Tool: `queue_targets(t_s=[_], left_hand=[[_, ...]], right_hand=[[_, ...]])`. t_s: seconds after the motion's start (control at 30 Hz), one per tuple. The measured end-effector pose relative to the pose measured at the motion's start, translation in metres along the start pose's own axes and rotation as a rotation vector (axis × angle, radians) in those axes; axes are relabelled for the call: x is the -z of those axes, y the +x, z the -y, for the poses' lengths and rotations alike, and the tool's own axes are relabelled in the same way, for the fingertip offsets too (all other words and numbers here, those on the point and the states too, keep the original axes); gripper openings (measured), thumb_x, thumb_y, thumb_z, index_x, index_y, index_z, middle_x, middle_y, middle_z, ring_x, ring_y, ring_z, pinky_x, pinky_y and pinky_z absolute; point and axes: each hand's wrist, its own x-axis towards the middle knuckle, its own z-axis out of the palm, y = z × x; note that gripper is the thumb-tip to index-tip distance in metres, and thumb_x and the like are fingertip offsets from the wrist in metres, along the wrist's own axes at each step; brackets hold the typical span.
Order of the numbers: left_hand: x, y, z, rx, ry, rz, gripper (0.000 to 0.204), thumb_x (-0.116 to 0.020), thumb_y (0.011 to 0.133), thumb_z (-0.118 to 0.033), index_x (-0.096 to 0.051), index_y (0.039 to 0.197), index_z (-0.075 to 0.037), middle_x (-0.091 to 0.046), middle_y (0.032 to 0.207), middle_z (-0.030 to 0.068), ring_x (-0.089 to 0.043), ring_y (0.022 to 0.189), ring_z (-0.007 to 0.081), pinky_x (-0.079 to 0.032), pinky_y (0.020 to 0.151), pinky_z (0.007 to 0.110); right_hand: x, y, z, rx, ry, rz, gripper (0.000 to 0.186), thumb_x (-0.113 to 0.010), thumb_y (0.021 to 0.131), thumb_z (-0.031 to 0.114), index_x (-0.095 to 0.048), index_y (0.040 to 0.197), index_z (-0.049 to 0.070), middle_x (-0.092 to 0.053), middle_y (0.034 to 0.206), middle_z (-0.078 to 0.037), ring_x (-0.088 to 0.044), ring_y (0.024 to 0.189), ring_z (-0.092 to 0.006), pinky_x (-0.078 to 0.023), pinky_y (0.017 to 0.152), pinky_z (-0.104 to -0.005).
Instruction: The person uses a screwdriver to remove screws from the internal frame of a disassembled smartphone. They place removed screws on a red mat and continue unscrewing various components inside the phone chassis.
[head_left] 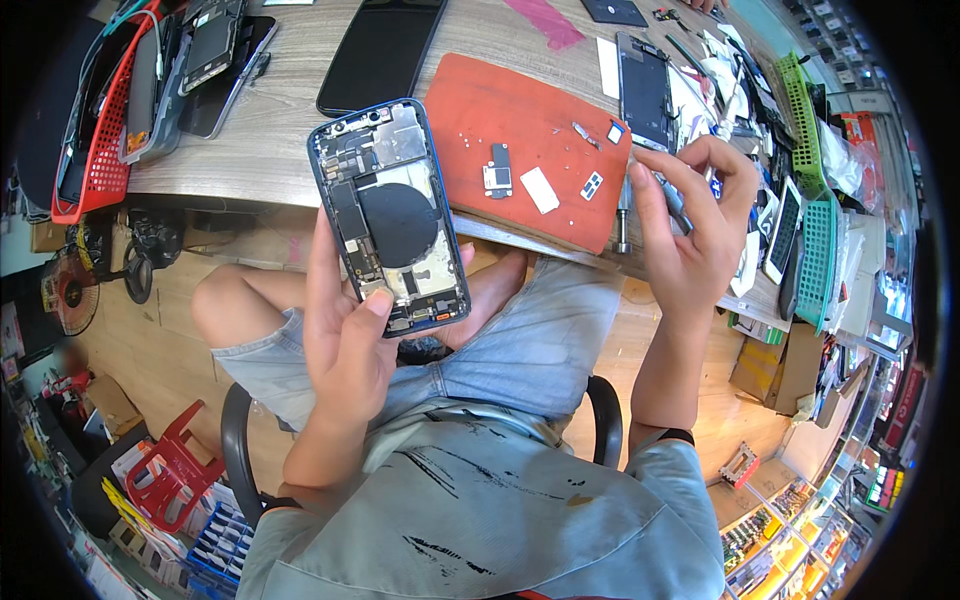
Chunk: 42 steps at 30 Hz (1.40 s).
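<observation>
Wood-grain table (pixel 280 120): ahead of me.
Orange-red mat (pixel 520 115): near its front edge.
Opened phone (pixel 400 225): insides facing up, at the mat's left.
My left hand (pixel 345 335): gripping the phone's lower end.
My right hand (pixel 695 220): fingers curled beside the mat; I cannot tell whether they hold anything.
Small parts (pixel 497 178): scattered across the mat.

Left fingers (pixel 323 265) partly hidden behind phone (pixel 400 222); black handset (pixel 382 52) cropped at top.
</observation>
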Motion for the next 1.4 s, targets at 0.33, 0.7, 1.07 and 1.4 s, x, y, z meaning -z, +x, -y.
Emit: queue_targets(t_s=[0.33, 0.7, 1.07, 1.4], left_hand=[[-0.001, 0.005, 0.003, -0.007, 0.004, 0.0, 0.071, -0.051, 0.096, -0.007, -0.013, 0.155, 0.001, -0.046, 0.144, 0.0251, -0.054, 0.126, 0.0435, -0.049, 0.099, 0.063], [-0.006, 0.006, 0.002, -0.004, 0.001, 0.03, 0.071, -0.048, 0.095, -0.005, -0.01, 0.156, 0.0, -0.044, 0.144, 0.0272, -0.053, 0.126, 0.0457, -0.049, 0.1, 0.062], [-0.001, 0.002, -0.002, 0.063, 0.039, 0.108, 0.075, -0.034, 0.093, 0.005, 0.003, 0.158, -0.004, -0.038, 0.15, 0.0279, -0.055, 0.125, 0.0445, -0.047, 0.105, 0.048], [0.006, -0.003, -0.003, 0.056, 0.05, 0.202, 0.075, -0.032, 0.092, 0.008, 0.005, 0.157, -0.001, -0.03, 0.156, 0.0218, -0.042, 0.138, 0.032, -0.035, 0.114, 0.042]], right_hand=[[-0.01, 0.022, -0.001, 0.157, -0.046, 0.083, 0.018, -0.078, 0.073, 0.006, -0.073, 0.09, 0.008, -0.058, 0.099, -0.006, -0.051, 0.092, -0.0249, -0.042, 0.08, -0.0366], [-0.016, 0.046, 0.005, 0.304, -0.041, 0.153, 0.012, -0.075, 0.072, 0.003, -0.069, 0.082, 0.003, -0.059, 0.1, -0.007, -0.052, 0.093, -0.0282, -0.044, 0.079, -0.0382], [-0.017, 0.053, 0.019, 0.349, -0.126, 0.262, 0.011, -0.074, 0.073, 0.003, -0.069, 0.082, 0.003, -0.06, 0.103, -0.006, -0.053, 0.094, -0.0277, -0.044, 0.082, -0.0393], [-0.019, 0.057, 0.023, 0.405, -0.153, 0.277, 0.009, -0.072, 0.073, 0.002, -0.067, 0.081, 0.001, -0.061, 0.104, -0.007, -0.055, 0.095, -0.0276, -0.045, 0.082, -0.0399]])
